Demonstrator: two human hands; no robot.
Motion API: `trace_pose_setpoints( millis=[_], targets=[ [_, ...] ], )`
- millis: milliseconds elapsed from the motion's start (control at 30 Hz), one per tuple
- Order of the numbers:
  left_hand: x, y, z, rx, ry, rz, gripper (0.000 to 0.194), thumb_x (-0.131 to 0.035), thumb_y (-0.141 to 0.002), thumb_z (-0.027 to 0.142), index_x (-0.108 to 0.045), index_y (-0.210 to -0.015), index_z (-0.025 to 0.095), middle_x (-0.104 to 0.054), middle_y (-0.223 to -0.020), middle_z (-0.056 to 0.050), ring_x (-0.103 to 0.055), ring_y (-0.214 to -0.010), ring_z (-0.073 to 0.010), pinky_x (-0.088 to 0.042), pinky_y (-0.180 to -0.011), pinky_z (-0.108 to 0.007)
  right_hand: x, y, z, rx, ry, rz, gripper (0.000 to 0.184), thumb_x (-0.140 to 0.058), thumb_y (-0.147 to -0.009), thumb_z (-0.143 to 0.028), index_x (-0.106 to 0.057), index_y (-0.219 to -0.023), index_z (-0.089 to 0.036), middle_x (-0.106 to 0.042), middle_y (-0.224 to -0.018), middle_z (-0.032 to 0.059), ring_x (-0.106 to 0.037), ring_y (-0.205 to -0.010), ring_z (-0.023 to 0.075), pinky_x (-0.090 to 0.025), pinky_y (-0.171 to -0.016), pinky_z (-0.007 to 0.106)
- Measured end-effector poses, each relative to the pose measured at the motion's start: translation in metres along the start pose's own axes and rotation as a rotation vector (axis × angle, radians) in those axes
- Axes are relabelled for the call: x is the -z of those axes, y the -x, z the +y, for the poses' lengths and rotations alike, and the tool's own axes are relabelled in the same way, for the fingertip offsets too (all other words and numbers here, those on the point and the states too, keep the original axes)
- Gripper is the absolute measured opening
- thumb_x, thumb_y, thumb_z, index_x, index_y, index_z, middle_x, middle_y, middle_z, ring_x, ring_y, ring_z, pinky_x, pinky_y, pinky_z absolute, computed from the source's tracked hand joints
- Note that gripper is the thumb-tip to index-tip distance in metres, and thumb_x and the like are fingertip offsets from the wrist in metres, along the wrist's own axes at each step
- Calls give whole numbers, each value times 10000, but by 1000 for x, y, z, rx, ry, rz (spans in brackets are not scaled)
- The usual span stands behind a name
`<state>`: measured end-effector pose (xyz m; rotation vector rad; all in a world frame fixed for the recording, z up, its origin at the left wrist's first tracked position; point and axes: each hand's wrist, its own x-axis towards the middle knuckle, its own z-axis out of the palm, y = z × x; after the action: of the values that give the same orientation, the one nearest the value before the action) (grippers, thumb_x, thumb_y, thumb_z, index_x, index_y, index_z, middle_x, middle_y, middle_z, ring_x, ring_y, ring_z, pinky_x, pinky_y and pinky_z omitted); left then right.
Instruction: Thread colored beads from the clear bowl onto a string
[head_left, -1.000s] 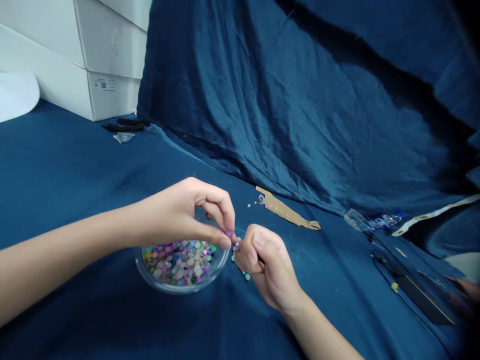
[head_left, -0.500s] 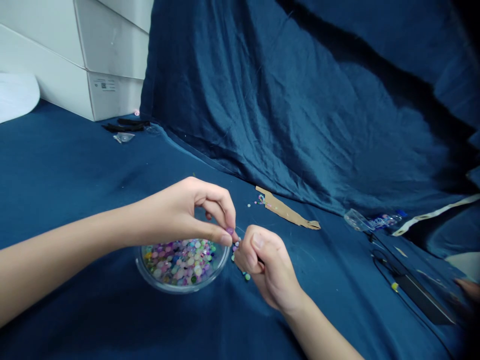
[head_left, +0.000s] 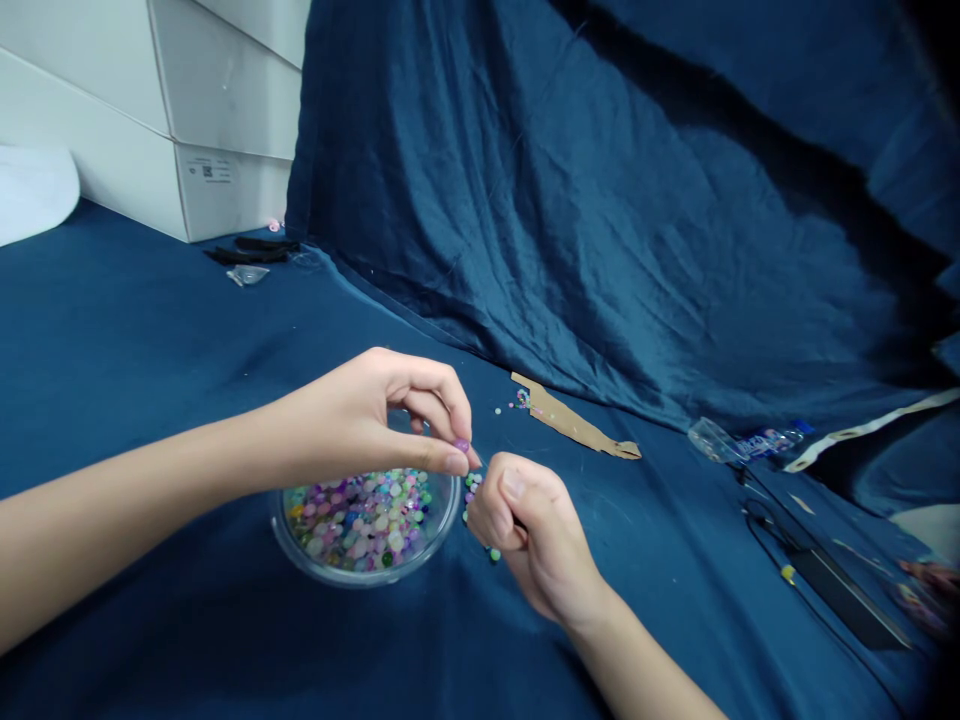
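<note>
Purple bead [head_left: 462,446] at centre of scene, near far right rim of clear plastic bowl [head_left: 352,578], grasped between thumb and fingertips of left hand [head_left: 367,415]. Remaining left fingers bent. Right hand [head_left: 536,530] just to the right, clenched, thumb folded over forefinger, closed on thin thread [head_left: 482,459]; short length exposed between both hands, exact hold hidden. Bowl set on blue cloth [head_left: 150,330], partly covered from view by left hand, filled with mixed loose beads [head_left: 375,520]: pink, purple, green, white, yellow. Small cluster of beads [head_left: 472,490] between bowl and right hand, partly hidden by latter; lying or hanging, cannot tell. Farther off, brown cardboard strip [head_left: 577,425], with small beaded loop [head_left: 523,398] at left end. Far right, plastic bottle [head_left: 776,440] on its side. Nearer on right, black adapter [head_left: 851,600] with cable. Far left, stacked white boxes [head_left: 225,190].
</note>
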<state>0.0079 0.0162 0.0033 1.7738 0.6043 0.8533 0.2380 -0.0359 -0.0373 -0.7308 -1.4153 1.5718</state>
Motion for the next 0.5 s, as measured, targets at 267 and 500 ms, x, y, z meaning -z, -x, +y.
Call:
trace_pose_setpoints(
  millis=[267,500],
  targets=[
    [0,-2,-1,-95,-106,38,187,-934,-831,283,-794,-905,182,-853,-921,-29,-747,-853,-156,-558,-773,-254,-2,-2,1,-11,-11,28,463,-681,-1046,-463,-564,-683,-199,-251,-539,-106,-182,-513,93,-148,-521,286],
    [1,-1,-3,-131,-159,85,200,-939,-813,303,-793,-858,174,-799,-881,-38,-696,-865,-164,-558,-786,-262,-5,-3,-3,-51,-22,71,452,-677,-1048,-445,-552,-691,-198,-246,-545,-110,-151,-524,94,-143,-529,291]
  ],
)
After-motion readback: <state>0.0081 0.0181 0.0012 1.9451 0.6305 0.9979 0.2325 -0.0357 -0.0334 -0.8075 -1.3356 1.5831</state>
